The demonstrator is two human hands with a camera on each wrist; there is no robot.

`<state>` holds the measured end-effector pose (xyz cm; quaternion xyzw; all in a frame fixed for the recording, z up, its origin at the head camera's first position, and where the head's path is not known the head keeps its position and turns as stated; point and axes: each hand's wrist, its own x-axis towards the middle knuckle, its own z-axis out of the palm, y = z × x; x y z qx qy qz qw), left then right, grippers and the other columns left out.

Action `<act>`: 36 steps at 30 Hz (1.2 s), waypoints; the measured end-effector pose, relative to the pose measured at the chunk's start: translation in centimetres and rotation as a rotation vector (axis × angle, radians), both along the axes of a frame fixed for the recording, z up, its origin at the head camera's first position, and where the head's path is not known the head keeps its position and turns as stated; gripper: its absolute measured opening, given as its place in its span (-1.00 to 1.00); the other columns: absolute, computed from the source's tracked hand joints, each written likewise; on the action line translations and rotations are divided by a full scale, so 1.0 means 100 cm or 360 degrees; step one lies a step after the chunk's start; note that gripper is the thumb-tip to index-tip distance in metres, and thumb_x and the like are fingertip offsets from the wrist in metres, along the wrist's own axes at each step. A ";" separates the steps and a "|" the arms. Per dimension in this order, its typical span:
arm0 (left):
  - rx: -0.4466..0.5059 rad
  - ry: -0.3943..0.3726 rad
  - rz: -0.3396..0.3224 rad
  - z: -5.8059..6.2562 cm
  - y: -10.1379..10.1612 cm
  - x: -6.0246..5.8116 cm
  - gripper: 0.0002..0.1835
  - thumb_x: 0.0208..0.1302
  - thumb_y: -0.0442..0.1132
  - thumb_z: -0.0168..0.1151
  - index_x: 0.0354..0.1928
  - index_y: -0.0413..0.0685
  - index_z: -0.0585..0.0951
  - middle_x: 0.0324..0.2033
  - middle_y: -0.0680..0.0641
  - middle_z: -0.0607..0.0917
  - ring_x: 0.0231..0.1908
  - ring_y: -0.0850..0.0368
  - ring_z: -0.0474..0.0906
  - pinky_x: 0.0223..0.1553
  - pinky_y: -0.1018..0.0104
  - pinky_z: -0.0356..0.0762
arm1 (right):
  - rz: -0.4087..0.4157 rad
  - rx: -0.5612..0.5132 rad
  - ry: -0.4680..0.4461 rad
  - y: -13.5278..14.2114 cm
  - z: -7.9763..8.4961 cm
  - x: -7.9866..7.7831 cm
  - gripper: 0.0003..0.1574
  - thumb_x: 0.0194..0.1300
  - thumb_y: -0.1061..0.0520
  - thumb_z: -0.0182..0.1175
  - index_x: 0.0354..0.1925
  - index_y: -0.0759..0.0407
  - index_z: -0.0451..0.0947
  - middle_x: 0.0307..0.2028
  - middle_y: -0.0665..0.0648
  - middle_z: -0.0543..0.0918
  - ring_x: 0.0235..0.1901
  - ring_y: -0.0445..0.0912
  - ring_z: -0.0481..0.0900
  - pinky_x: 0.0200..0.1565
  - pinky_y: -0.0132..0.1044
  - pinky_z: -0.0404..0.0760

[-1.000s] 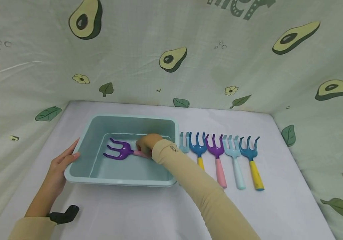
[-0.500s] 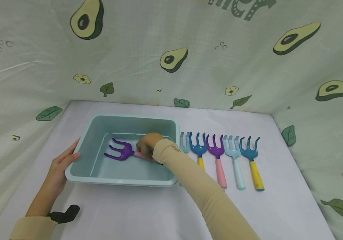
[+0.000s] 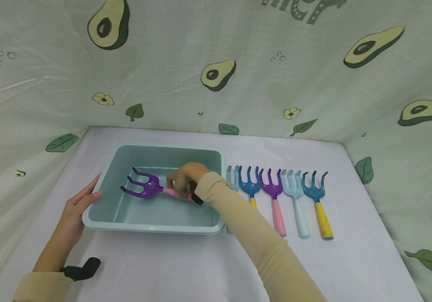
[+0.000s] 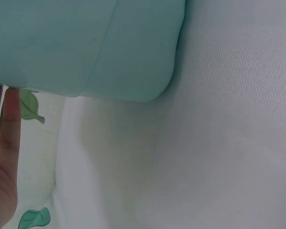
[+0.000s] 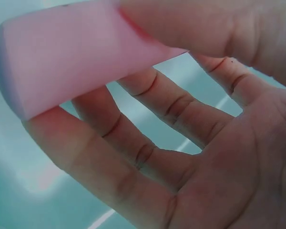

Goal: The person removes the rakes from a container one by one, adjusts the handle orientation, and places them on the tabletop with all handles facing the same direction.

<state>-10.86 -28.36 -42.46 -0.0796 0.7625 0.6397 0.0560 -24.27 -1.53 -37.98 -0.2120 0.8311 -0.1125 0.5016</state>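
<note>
In the head view a purple three-tined hand fork [image 3: 148, 186] with a pink handle lies inside or just above the floor of a pale blue-green plastic basin [image 3: 151, 229]. My right hand [image 3: 187, 178] pinches its handle, tines pointing left. The right wrist view shows the pink handle [image 5: 62, 52] between thumb and fingertips, the palm away from it. At the basin's left rim my left hand [image 3: 74, 214] holds on, thumb tip on the edge and fingers along the outside. Left wrist view: straight fingers [image 4: 9, 119] meet the basin's underside [image 4: 128, 57].
Right of the basin stand several hand forks in a row: a light blue one [image 3: 233, 178] partly hidden, a blue one [image 3: 249, 186], a purple one [image 3: 272, 188], a pale blue one [image 3: 293, 189] and another blue one [image 3: 314, 192]. An avocado-print cloth [image 3: 163, 96] rises behind the white table [image 3: 155, 268].
The purple hand fork has shifted left and slightly away in the basin with my right hand. More of its handle end now shows. My left hand and the row of forks stay put.
</note>
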 end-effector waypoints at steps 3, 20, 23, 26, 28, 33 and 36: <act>-0.0007 0.0001 -0.0002 0.000 0.000 0.000 -0.43 0.38 -0.06 -0.04 0.40 0.37 0.12 0.43 0.19 0.03 0.41 -0.09 -0.02 -0.23 0.62 0.47 | -0.0011 -0.0044 -0.0037 0.003 0.005 -0.002 -0.51 0.00 0.39 0.12 -0.18 -0.11 0.32 -0.14 0.10 0.42 -0.50 -0.10 0.45 -0.51 -0.36 0.46; 0.0051 0.0003 -0.0016 0.000 0.000 0.001 -0.44 0.39 -0.07 -0.05 0.39 0.37 0.13 0.41 0.26 0.05 0.43 0.07 -0.08 -0.21 0.67 0.40 | 0.0060 -0.0454 -0.0071 0.022 0.028 0.000 -0.43 0.11 0.35 0.14 0.05 -0.04 0.26 -0.28 0.10 0.47 -0.41 -0.11 0.53 -0.40 -0.30 0.59; 0.0050 -0.0001 -0.0019 0.001 0.001 0.001 -0.44 0.39 -0.06 -0.05 0.39 0.37 0.12 0.41 0.26 0.03 0.44 0.03 -0.17 -0.21 0.69 0.38 | 0.0064 -0.0546 -0.0045 0.029 0.034 0.002 -0.42 0.13 0.34 0.14 0.08 -0.02 0.27 -0.25 0.12 0.47 -0.39 -0.09 0.52 -0.40 -0.30 0.58; 0.0050 -0.0007 -0.0021 0.001 0.001 0.001 -0.43 0.38 -0.05 -0.05 0.39 0.37 0.12 0.42 0.26 0.01 0.45 0.04 -0.22 -0.22 0.72 0.36 | 0.0068 -0.0642 -0.0013 0.035 0.040 0.004 -0.41 0.13 0.34 0.15 0.11 0.01 0.29 -0.23 0.15 0.48 -0.37 -0.07 0.53 -0.40 -0.28 0.59; 0.0046 -0.0011 -0.0023 0.001 0.001 0.002 -0.43 0.39 -0.05 -0.05 0.40 0.37 0.11 0.42 0.26 0.00 0.45 0.06 -0.24 -0.22 0.73 0.34 | 0.0075 -0.0697 0.0016 0.039 0.044 0.006 -0.40 0.13 0.34 0.15 0.13 0.02 0.29 -0.20 0.15 0.48 -0.33 -0.06 0.53 -0.38 -0.27 0.60; 0.0044 -0.0011 -0.0016 0.002 0.002 0.001 -0.43 0.39 -0.04 -0.06 0.40 0.37 0.11 0.43 0.24 -0.02 0.45 0.03 -0.25 -0.21 0.72 0.36 | 0.0100 -0.0790 0.0108 0.047 0.055 0.011 -0.35 0.13 0.33 0.15 0.19 0.04 0.28 -0.17 0.14 0.49 -0.29 -0.06 0.55 -0.34 -0.26 0.62; 0.0055 -0.0013 -0.0006 0.002 0.001 0.001 -0.43 0.39 -0.05 -0.05 0.40 0.38 0.11 0.43 0.24 -0.03 0.45 0.01 -0.25 -0.21 0.70 0.39 | 0.0107 -0.0847 0.0151 0.051 0.060 0.014 -0.35 0.13 0.32 0.15 0.19 0.05 0.29 -0.17 0.14 0.48 -0.36 -0.07 0.57 -0.33 -0.28 0.62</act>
